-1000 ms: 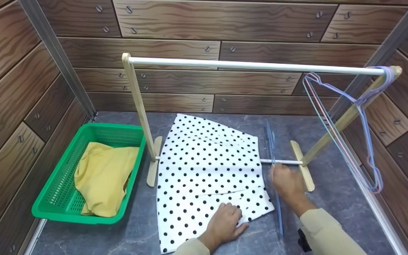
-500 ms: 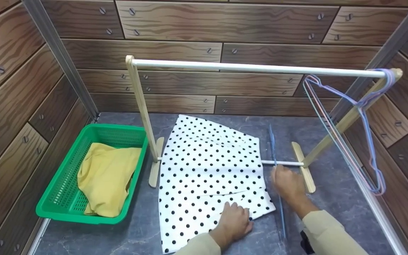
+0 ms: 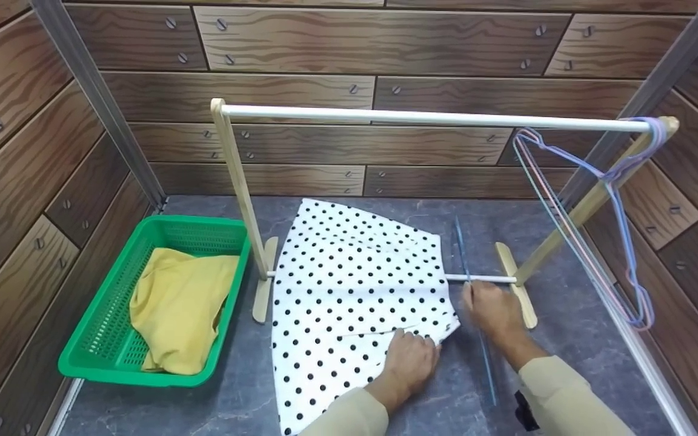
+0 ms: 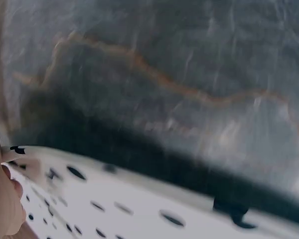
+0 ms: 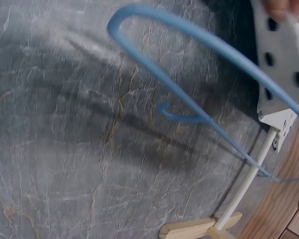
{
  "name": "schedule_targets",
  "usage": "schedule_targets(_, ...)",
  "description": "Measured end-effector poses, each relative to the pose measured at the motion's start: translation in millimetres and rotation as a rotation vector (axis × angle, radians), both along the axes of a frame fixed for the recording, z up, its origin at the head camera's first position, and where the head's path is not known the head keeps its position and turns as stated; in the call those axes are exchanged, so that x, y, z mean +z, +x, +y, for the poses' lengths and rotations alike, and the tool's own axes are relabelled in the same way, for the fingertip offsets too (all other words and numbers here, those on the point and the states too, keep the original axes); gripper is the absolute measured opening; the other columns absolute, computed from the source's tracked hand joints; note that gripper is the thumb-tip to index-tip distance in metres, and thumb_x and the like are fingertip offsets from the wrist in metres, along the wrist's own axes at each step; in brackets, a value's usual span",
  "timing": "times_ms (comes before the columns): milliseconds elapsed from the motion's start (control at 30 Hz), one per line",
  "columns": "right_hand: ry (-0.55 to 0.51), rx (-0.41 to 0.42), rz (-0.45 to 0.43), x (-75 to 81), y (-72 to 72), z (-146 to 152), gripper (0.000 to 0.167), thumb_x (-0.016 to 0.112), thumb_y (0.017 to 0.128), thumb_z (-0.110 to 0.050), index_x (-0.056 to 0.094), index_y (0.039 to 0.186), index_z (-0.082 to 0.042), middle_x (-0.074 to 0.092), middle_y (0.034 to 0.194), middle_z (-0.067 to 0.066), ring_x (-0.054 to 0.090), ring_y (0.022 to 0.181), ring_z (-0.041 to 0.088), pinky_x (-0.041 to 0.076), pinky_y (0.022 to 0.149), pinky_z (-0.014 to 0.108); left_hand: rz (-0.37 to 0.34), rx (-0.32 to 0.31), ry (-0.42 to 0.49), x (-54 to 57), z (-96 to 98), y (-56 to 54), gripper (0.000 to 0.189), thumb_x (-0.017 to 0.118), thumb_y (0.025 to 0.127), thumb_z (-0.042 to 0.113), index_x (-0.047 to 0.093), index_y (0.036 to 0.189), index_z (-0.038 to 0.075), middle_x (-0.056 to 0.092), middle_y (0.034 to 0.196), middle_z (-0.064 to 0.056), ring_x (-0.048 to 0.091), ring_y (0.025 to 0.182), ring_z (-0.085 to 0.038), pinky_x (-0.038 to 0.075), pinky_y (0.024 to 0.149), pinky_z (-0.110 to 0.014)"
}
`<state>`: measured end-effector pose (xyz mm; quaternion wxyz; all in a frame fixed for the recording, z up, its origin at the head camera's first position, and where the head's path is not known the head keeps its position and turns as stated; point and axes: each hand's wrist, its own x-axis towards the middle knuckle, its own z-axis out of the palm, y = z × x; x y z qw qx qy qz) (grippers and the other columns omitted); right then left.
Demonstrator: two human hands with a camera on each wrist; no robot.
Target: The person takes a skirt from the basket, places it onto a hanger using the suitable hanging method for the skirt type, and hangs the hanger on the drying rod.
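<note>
dotted cloth (image 3: pixel 355 284) ends near the blue hanger (image 5: pixel 214 44), floor (image 3: pixel 461 360) between.

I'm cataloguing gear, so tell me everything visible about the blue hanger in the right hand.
The blue hanger looks like plastic or coated wire, with a rounded corner and hook. Bare, it appears edge-on in the head view, beside the dotted fabric, gripped by the right hand. Whether it touches the lower bar is unclear.

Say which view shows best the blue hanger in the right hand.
The right wrist view: the blue hanger shows its rounded end and parted sides. The head view shows only a thin line; the left wrist view, none of it.
</note>
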<state>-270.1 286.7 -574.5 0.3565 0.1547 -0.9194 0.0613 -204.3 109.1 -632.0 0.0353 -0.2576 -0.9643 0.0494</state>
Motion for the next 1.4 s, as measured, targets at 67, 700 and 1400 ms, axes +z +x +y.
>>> schedule_targets(67, -0.004, 0.002, 0.002, 2.4, -0.7, 2, 0.032, 0.066, 0.085, -0.009, 0.047, 0.059, -0.005, 0.047, 0.049, 0.012, 0.042, 0.036, 0.029, 0.033, 0.033, 0.043, 0.007, 0.006, 0.024, 5.8, -2.4, -2.4, 0.043, 0.029, 0.107, 0.041, 0.061, 0.087, 0.021, 0.059, 0.071, 0.005, 0.057, 0.067, -0.013, 0.043, 0.072, -0.028)
schedule_targets(700, 0.035, 0.037, 0.034, 23.3, -12.3, 9, 0.037, 0.065, 0.086, -0.011, 0.044, 0.057, -0.004, 0.044, 0.046, 0.013, 0.045, 0.035, 0.035, 0.035, 0.033, 0.048, 0.727, -0.087, 0.494, 59.3, -36.1, -35.5, 0.031, 0.067, 0.087, 0.029, 0.054, 0.061, 0.019, 0.051, 0.051, 0.005, 0.049, 0.046, -0.013, 0.03, 0.054, -0.027)
schedule_targets(1400, 0.079, 0.101, -0.08, 32.7, -14.2, -17, 0.037, 0.061, 0.09, -0.009, 0.042, 0.058, -0.01, 0.044, 0.046, 0.009, 0.045, 0.039, 0.028, 0.039, 0.039, 0.047, 0.57, -0.132, 0.41, 47.1, -29.4, -18.1, 0.036, 0.056, 0.097, 0.031, 0.054, 0.062, 0.02, 0.052, 0.054, 0.006, 0.05, 0.05, -0.012, 0.03, 0.055, -0.027)
